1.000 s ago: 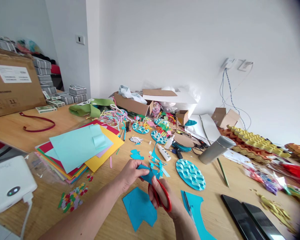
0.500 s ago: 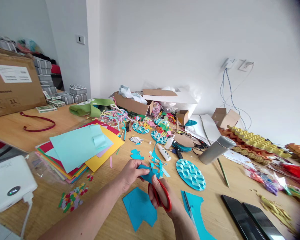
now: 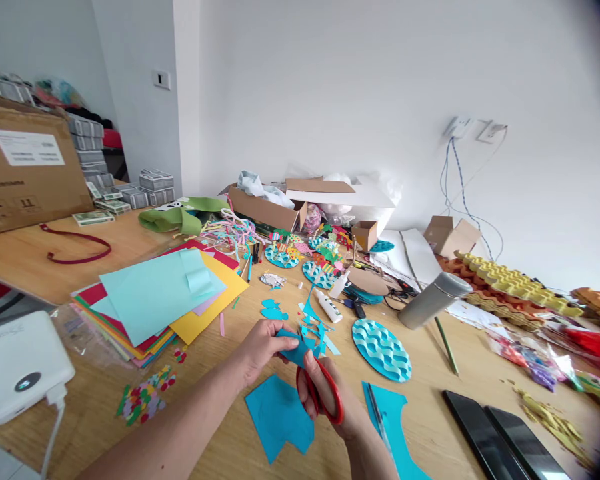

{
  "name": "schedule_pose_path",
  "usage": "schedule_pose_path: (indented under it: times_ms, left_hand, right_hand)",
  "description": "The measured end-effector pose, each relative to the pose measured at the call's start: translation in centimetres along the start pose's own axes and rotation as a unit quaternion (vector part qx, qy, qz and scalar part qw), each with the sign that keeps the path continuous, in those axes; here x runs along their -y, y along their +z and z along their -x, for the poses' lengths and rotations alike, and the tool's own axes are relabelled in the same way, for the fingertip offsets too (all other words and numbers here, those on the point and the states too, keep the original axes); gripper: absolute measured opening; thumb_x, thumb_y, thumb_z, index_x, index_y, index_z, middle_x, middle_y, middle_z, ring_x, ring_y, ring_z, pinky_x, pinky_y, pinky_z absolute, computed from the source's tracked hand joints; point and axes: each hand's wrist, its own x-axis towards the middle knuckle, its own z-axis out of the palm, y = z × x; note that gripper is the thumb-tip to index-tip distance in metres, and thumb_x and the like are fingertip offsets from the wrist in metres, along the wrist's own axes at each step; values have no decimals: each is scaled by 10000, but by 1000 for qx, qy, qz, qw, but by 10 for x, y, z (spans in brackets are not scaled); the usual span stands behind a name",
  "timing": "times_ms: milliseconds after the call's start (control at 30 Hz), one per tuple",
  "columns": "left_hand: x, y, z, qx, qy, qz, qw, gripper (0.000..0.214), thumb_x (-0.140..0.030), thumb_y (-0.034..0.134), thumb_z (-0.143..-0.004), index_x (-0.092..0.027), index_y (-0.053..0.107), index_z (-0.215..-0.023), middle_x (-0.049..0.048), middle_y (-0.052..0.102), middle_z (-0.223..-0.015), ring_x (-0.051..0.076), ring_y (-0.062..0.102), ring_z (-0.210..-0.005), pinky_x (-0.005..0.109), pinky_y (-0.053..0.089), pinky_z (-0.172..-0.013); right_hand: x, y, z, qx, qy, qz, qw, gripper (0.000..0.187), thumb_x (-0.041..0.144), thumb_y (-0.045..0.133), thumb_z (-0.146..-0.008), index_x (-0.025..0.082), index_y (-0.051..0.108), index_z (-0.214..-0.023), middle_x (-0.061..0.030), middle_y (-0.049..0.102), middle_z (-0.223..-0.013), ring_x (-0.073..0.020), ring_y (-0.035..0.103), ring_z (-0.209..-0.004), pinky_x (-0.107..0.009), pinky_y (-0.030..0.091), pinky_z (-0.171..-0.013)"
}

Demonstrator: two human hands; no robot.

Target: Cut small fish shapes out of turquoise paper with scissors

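My left hand (image 3: pixel 261 347) pinches a small piece of blue paper (image 3: pixel 294 350) above the wooden table (image 3: pixel 220 427). My right hand (image 3: pixel 333 400) grips red-handled scissors (image 3: pixel 320 393), whose blades point up into that paper. Below the hands lie a larger blue paper offcut (image 3: pixel 279 415) and another blue sheet (image 3: pixel 393 427) to the right. Small blue scraps (image 3: pixel 316 330) are scattered just beyond the hands.
A stack of coloured paper sheets (image 3: pixel 160 297) lies to the left, a white device (image 3: pixel 17 367) at the near left edge. A round blue wavy disc (image 3: pixel 381 348), glue bottle (image 3: pixel 328 305), grey flask (image 3: pixel 433 300) and two dark tablets (image 3: pixel 500 437) sit to the right. Boxes and craft clutter line the wall.
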Motion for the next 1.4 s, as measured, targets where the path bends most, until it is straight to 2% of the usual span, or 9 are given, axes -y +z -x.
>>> schedule_pose_path:
  times_ms: [633, 1200, 1400]
  left_hand:
    - [-1, 3, 1, -40, -14, 39, 998, 268, -304, 776, -543, -130, 625, -678, 6, 617, -624, 118, 542, -571, 240, 392, -562]
    - [0, 0, 0, 0, -6, 26, 1000, 192, -271, 733, -603, -121, 632, -667, 13, 625, -612, 110, 528, -554, 253, 415, -590]
    - [2, -2, -1, -20, -14, 20, 1000, 220, -265, 746, -572, -128, 621, -692, 5, 615, -627, 119, 537, -566, 255, 403, -570]
  right_hand:
    - [4, 1, 1, 2, 7, 25, 1000, 706, 774, 333, -813, 182, 522, -479, 1, 456, -353, -90, 394, -330, -233, 311, -405]
    - [4, 2, 1, 4, 12, 8, 1000, 705, 803, 350, -781, 181, 534, -505, -10, 478, -388, -94, 397, -353, -240, 280, -413]
    - [1, 0, 0, 14, 9, 12, 1000, 714, 800, 351, -783, 174, 538, -494, -9, 474, -383, -95, 408, -338, -237, 305, -397]
